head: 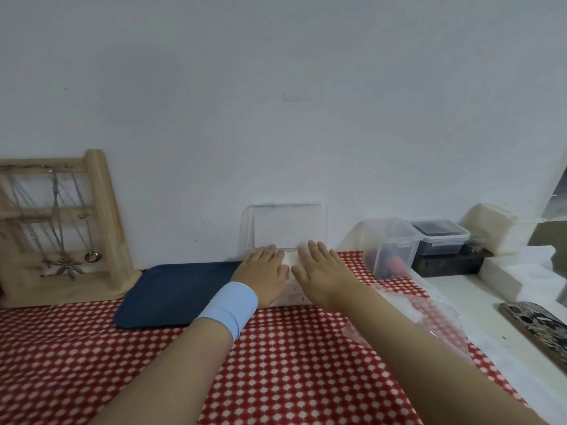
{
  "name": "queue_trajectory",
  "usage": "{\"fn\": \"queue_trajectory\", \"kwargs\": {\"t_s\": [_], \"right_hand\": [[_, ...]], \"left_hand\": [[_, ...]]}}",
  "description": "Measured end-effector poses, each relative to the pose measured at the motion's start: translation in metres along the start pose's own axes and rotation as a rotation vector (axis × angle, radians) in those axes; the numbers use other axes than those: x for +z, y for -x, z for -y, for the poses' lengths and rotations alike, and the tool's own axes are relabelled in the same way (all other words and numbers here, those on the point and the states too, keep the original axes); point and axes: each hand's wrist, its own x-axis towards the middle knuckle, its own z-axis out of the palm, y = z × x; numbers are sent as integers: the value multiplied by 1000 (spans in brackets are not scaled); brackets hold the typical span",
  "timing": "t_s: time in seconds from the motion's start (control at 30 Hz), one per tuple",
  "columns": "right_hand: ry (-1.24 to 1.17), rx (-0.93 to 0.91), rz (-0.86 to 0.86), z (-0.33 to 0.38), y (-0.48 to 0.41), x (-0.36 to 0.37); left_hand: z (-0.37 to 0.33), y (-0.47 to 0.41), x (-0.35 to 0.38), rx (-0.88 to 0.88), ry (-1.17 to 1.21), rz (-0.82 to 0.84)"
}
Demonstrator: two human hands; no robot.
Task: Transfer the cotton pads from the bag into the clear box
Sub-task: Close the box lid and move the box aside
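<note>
Hands on clear box (lid up), tray left, bag right

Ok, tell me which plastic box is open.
The central clear box, its lid raised against the wall; the tall tub and dark tub at right are lidded.

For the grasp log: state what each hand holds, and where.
Nothing held: left hand and right hand press flat on white cotton pads in the clear plastic box.
</note>
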Motion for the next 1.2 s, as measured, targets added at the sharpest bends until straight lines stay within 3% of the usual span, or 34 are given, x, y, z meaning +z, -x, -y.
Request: {"fn": "queue_trajectory", "kwargs": {"t_s": [0.27,0.37,0.43,0.5,0.6,0.67,0.8,1.0,1.2], "right_hand": [[-5,27,143,-3,-8,-5],[-298,55,-39,-6,-7,-28],[-380,90,-271,-14,-10,-40],[-465,165,-382,-23,-14,-48],[-669,265,-330,-32,-24,-57],[-812,255,-268,-32,-30,-61],[-893,232,-281,-31,-32,-66],[-474,87,-340,-33,-7,-59],[-224,-5,-29,-25,33,-44]], "left_hand": [[-7,-6,6,-18,60,20],[0,-5,-14,-40,437,12],[7,-6,-28,-99,619,-169],[16,-10,-38,-216,707,-357],[23,-18,-49,-394,936,-364],[23,-21,-52,-389,1053,-299],[26,-15,-53,-348,1146,-337],[21,14,-55,-168,950,-361],[14,34,-26,20,435,-178]]}}
